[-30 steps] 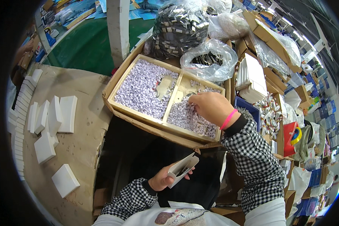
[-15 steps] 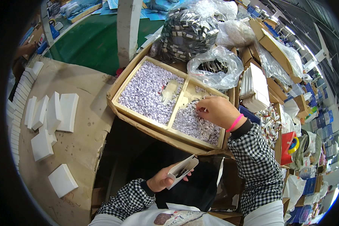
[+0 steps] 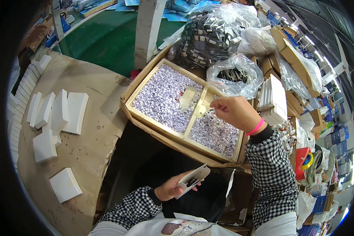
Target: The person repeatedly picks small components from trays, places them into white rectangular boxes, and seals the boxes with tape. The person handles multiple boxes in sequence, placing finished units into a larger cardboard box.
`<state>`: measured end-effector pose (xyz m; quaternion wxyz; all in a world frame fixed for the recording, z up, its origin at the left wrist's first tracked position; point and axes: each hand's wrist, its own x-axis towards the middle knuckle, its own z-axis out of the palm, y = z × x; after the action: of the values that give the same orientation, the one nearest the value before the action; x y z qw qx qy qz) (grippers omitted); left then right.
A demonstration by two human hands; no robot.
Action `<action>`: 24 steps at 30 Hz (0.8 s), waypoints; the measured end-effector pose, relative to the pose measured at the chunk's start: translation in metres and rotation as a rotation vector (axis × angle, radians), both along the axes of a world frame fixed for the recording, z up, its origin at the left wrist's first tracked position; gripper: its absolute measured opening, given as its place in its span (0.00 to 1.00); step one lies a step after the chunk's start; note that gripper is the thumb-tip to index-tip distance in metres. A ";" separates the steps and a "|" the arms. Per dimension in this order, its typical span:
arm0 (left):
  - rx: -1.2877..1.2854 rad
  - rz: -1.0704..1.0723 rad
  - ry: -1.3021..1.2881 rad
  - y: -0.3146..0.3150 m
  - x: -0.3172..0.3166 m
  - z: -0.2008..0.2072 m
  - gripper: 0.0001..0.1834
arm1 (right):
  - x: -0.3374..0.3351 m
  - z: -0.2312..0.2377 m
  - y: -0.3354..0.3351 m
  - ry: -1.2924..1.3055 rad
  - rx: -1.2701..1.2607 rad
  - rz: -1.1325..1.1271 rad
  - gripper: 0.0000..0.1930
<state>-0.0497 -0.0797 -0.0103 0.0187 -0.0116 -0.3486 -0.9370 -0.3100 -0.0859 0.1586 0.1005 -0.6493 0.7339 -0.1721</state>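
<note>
My left hand [image 3: 170, 189] is closed around a small open white box [image 3: 196, 176], low in front of me. Thin dark items show inside that box, too small to name. Over the right compartment of a divided wooden tray [image 3: 196, 110], my right hand [image 3: 238, 113] hovers with thumb and fingers pinched together. Whatever sits between those fingertips is too small to make out. Tiny pale lilac pieces [image 3: 163, 98] fill most of the left compartment; greyish-white pieces [image 3: 216, 135] lie in the right one.
A cardboard carton [image 3: 126, 105] surrounds the tray. Behind it stand a big clear bag of black pieces [image 3: 210, 39] and an open bag of dark pieces [image 3: 233, 75]. Flat white boxes [image 3: 274, 98] are stacked at right. More white boxes [image 3: 59, 112] lie on the brown board. A post [image 3: 147, 35] rises beyond.
My right hand has lifted from the small pieces, its fingers now above them. The left hand still holds the white box. The whole view has shifted slightly, moving the tray rightward in the picture.
</note>
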 end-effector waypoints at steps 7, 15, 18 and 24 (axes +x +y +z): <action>0.009 -0.005 -0.021 -0.002 0.000 0.004 0.64 | 0.010 -0.013 -0.042 0.098 -0.116 0.140 0.07; -0.036 -0.006 0.051 -0.002 -0.001 -0.003 0.62 | 0.027 -0.032 -0.077 0.192 0.013 0.087 0.09; -0.014 0.000 0.007 -0.002 0.001 -0.004 0.63 | 0.031 -0.039 -0.084 0.160 0.050 0.053 0.10; -0.064 -0.018 0.053 -0.004 0.003 -0.003 0.61 | 0.029 -0.036 -0.080 0.136 0.008 0.042 0.09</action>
<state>-0.0462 -0.0841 -0.0136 0.0193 -0.0402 -0.3777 -0.9248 -0.2809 -0.1658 0.1227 0.0565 -0.6743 0.7260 -0.1225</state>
